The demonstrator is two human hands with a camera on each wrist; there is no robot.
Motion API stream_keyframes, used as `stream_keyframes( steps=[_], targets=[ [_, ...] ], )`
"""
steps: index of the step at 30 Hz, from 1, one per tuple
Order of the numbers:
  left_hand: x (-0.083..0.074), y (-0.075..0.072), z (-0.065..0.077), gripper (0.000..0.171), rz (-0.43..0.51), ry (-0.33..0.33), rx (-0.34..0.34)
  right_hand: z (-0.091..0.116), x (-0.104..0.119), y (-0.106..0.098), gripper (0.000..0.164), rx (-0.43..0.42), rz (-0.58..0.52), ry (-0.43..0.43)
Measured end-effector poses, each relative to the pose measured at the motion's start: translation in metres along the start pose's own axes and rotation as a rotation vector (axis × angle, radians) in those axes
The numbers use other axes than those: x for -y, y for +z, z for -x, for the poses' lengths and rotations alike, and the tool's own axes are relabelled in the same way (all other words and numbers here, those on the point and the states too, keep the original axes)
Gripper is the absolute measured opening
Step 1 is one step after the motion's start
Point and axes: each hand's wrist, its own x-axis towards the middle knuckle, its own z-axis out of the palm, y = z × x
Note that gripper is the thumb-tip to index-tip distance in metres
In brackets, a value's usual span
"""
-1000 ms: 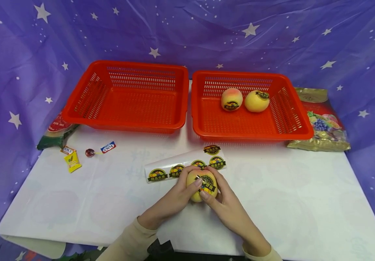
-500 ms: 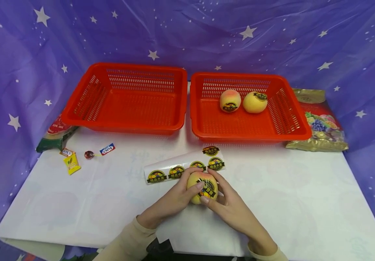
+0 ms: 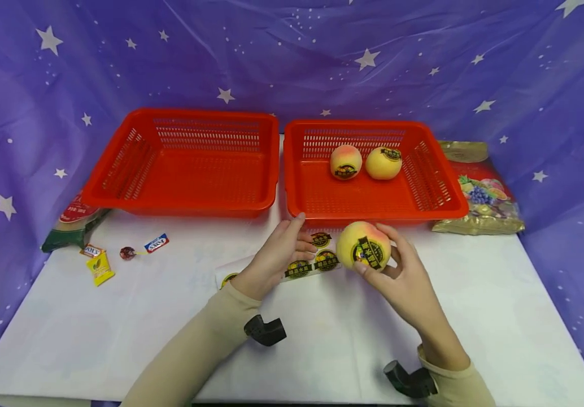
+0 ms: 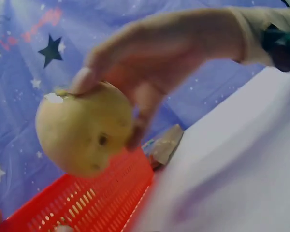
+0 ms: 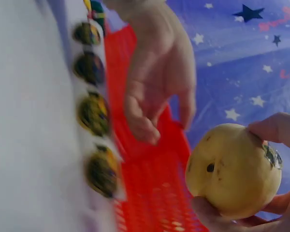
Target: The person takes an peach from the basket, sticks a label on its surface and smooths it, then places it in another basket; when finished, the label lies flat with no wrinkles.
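Note:
My right hand [image 3: 401,277] grips a yellow-pink peach [image 3: 355,240] between thumb and fingers, lifted over the table just in front of the right basket. A black-and-gold label sticks to the side of this peach facing me. In the right wrist view the underside of the peach [image 5: 227,169] shows a small dark pit. My left hand [image 3: 279,257] is apart from the peach, its fingers relaxed and holding nothing, over the sheet of round stickers [image 3: 325,260]. Part of that sheet is hidden under the left hand and forearm.
Two labelled peaches, one pinkish [image 3: 345,161] and one yellower [image 3: 383,164], lie in the right red basket [image 3: 373,215]. Beside it stands another red basket [image 3: 185,206]. Small candies [image 3: 100,268] lie at left. Packaged bags flank the baskets, one gold and red [image 3: 480,198].
My left hand has let go of the peach and moved up and slightly left. The right hand has lifted the peach up and to the right, toward the right basket.

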Motion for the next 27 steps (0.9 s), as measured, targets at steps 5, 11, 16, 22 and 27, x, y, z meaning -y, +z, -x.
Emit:
stream_keyframes(
  steps=[5, 11, 16, 22, 27],
  targets=[
    [-0.005, 0.004, -0.005, 0.045, -0.01, 0.039, -0.033, -0.031, 0.012, -0.024, 0.07, -0.054, 0.081, -0.021],
    [-0.007, 0.005, -0.006, 0.036, -0.042, 0.076, -0.054, -0.087, 0.022, -0.041, 0.074, -0.041, 0.266, 0.015],
    [-0.007, 0.004, -0.009, 0.039, -0.039, 0.093, -0.03, -0.137, 0.027, -0.04, 0.078, 0.041, 0.42, -0.003],
    [-0.011, 0.002, -0.005, 0.042, -0.074, 0.103, -0.004, -0.189, 0.041, -0.028, 0.073, 0.274, 0.607, -0.009],
    [-0.022, 0.004, 0.007, 0.038, -0.113, 0.103, -0.017, -0.222, 0.045, -0.009, 0.074, 0.459, 0.728, -0.05]
  ],
)
